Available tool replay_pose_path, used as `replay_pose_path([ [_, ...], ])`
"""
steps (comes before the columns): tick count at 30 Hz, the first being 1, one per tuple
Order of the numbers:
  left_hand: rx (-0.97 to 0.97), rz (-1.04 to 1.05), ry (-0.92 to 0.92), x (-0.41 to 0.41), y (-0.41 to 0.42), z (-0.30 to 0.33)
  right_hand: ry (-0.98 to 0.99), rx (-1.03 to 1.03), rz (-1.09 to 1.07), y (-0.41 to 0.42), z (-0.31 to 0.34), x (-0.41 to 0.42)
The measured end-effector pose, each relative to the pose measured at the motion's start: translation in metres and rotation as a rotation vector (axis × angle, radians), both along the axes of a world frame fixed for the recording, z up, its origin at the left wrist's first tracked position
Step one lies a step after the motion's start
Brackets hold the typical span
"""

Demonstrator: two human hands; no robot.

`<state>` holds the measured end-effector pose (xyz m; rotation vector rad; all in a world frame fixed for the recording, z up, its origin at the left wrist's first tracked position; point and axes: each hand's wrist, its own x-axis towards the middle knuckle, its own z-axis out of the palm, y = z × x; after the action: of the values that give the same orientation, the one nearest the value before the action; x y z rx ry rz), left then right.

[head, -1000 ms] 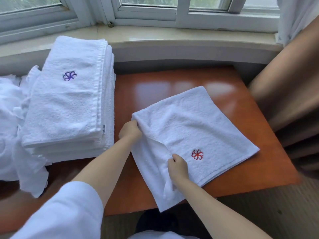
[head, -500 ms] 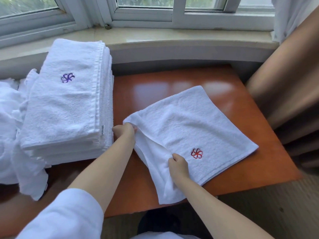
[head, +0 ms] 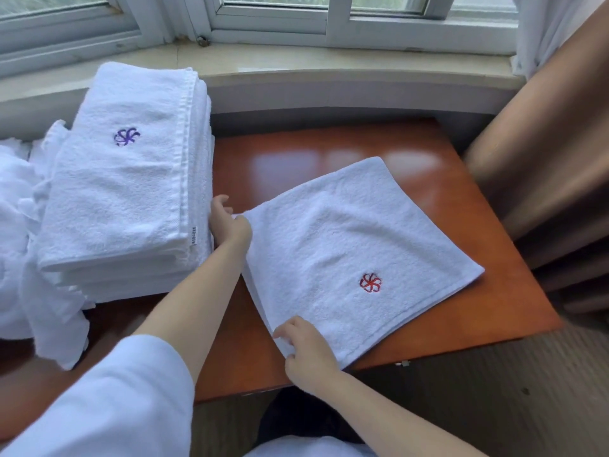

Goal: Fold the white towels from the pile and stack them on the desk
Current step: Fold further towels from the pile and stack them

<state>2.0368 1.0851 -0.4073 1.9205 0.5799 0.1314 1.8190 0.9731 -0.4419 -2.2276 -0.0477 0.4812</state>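
Note:
A folded white towel (head: 346, 239) with a red emblem lies flat and skewed on the reddish-brown desk (head: 428, 150). My left hand (head: 229, 224) pinches its left corner, right beside the stack. My right hand (head: 306, 349) pinches its near corner at the desk's front edge. A tall stack of folded white towels (head: 125, 192), the top one with a purple emblem, stands on the desk's left part. The pile of unfolded white towels (head: 19, 245) lies further left, partly hidden by the stack.
A stone window sill (head: 329, 65) and window frames run along the back. A brown curtain (head: 543, 159) hangs close to the desk's right side. The desk's front edge drops to a carpeted floor (head: 494, 390).
My left hand drew the towel's left corner outward toward the stack, and my right hand slid to the near corner. The loose under-layer that stuck out now lies covered under the top layer.

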Motion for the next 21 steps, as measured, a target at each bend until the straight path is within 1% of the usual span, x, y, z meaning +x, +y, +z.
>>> replay_pose_path([
  [2,0.296,-0.154,-0.065,0.005,0.003,0.005,0.017,0.035,-0.031,-0.003,0.001,-0.001],
  [3,0.393,-0.226,-0.044,0.006,0.006,0.004,0.028,0.045,-0.025,-0.005,0.003,-0.001],
  [4,0.455,-0.291,0.019,0.007,0.009,0.001,0.030,0.046,-0.004,-0.006,0.004,-0.002],
  [7,0.554,-0.479,0.365,0.003,0.021,-0.010,-0.024,-0.004,0.074,-0.009,0.004,-0.008],
  [8,0.582,-0.529,0.447,0.000,0.023,-0.013,-0.052,-0.029,0.073,-0.009,0.004,-0.010],
  [10,0.621,-0.585,0.484,-0.003,0.026,-0.015,-0.082,-0.088,0.026,-0.009,0.005,-0.013],
  [12,0.605,-0.597,0.473,-0.006,0.027,-0.014,-0.086,-0.127,-0.009,-0.009,0.005,-0.015],
  [14,0.557,-0.562,0.476,-0.011,0.026,-0.014,-0.048,-0.132,0.028,-0.010,0.004,-0.015],
  [16,0.512,-0.478,0.468,-0.022,0.023,-0.016,0.098,-0.044,0.059,-0.012,0.004,-0.014],
  [17,0.493,-0.422,0.455,-0.029,0.020,-0.017,0.185,0.040,0.042,-0.013,0.006,-0.012],
  [18,0.457,-0.355,0.449,-0.037,0.015,-0.019,0.228,0.104,0.006,-0.014,0.007,-0.009],
  [19,0.394,-0.277,0.463,-0.046,0.010,-0.020,0.210,0.118,-0.043,-0.018,0.007,-0.004],
  [21,0.216,-0.115,0.553,-0.064,-0.002,-0.018,0.072,0.007,-0.169,-0.029,0.007,0.008],
])
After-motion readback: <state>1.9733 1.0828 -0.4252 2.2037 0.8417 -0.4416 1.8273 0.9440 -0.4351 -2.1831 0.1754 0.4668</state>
